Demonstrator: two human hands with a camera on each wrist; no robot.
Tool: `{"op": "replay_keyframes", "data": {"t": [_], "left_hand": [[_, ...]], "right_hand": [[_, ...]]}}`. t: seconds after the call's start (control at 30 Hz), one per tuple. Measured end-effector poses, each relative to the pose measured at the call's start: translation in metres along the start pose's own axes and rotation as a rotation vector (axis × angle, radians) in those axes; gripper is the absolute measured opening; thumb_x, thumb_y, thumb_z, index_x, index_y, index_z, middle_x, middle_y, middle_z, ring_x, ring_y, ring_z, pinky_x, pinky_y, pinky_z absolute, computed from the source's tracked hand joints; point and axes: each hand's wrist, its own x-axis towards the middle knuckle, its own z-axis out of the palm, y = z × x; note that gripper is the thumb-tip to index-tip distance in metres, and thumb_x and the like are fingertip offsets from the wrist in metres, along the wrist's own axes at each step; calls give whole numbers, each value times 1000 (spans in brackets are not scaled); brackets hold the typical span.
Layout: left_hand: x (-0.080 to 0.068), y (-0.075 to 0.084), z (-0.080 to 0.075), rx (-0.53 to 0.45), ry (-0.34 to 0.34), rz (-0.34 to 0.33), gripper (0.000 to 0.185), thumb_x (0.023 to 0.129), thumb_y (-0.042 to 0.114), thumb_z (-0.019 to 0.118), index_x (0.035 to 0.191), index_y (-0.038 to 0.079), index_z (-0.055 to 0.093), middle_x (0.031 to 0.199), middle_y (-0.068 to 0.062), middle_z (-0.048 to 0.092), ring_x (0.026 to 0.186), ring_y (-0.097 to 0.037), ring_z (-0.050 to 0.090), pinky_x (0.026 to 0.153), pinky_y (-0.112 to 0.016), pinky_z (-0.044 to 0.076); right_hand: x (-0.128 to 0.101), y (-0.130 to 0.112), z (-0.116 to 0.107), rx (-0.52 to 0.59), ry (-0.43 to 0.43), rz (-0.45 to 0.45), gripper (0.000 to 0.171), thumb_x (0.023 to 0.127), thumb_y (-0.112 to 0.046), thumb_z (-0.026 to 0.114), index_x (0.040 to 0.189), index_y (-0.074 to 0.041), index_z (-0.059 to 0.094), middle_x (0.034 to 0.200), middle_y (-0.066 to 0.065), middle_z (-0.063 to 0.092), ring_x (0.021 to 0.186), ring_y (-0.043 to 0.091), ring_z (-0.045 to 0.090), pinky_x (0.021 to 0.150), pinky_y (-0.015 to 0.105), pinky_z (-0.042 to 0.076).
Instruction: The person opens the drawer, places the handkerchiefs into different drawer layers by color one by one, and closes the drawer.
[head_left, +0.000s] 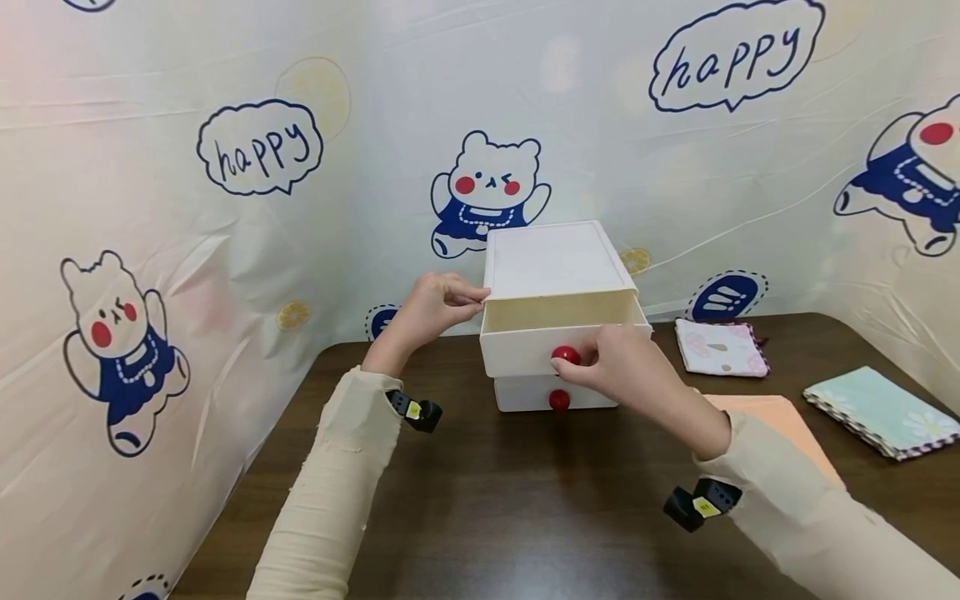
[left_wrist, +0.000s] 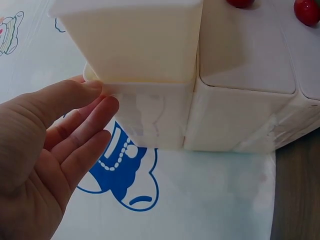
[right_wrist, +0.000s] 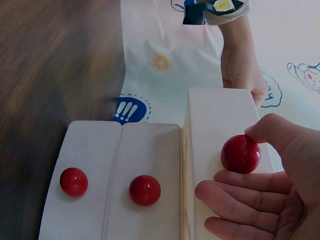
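Observation:
A small white drawer cabinet [head_left: 555, 258] stands against the back cloth, its top drawer [head_left: 517, 354] pulled partly out. The drawer's visible inside shows a bare cream back and sides. My right hand [head_left: 630, 367] holds the red round knob [right_wrist: 240, 154] of that drawer between thumb and fingers. At the cabinet's upper left front corner, my left hand [head_left: 438, 308] pinches the edge with thumb and forefinger; its other fingers lie loosely below, as the left wrist view shows. Two lower drawers, each with a red knob [right_wrist: 145, 190], are closed in the right wrist view.
Right of the cabinet lie a folded pink-and-white cloth [head_left: 720, 347], a folded mint cloth [head_left: 885, 408] and an orange flat item [head_left: 780, 425] partly under my right forearm. A printed cloth [head_left: 375, 167] hangs behind the dark wooden table [head_left: 465, 500].

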Motion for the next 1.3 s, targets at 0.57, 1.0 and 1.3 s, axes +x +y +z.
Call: {"op": "replay_keyframes", "data": {"t": [0.57, 1.0, 1.3], "left_hand": [[-1, 1, 0, -32, 1, -17, 25, 80, -1, 68, 104, 2, 68, 90, -10, 63, 80, -19, 58, 72, -24, 53], [-1, 1, 0, -29, 1, -20, 25, 80, -1, 68, 105, 2, 68, 90, -10, 62, 79, -19, 59, 71, -24, 53], [-1, 0, 1, -34, 2, -17, 26, 80, -1, 68, 106, 1, 68, 91, -10, 62, 79, -19, 60, 72, -25, 53]], "right_hand": [[-16, -11, 0, -40, 29, -14, 31, 81, -31, 64, 55, -15, 62, 44, -10, 47, 43, 9, 40, 41, 24, 32], [-32, -20, -3, -63, 36, -35, 31, 81, -31, 63, 54, -18, 58, 43, -11, 42, 43, 8, 38, 42, 25, 32], [-42, -26, -6, -81, 29, -43, 35, 82, -34, 62, 51, -19, 53, 41, -12, 37, 42, 7, 35, 41, 23, 28]]}}
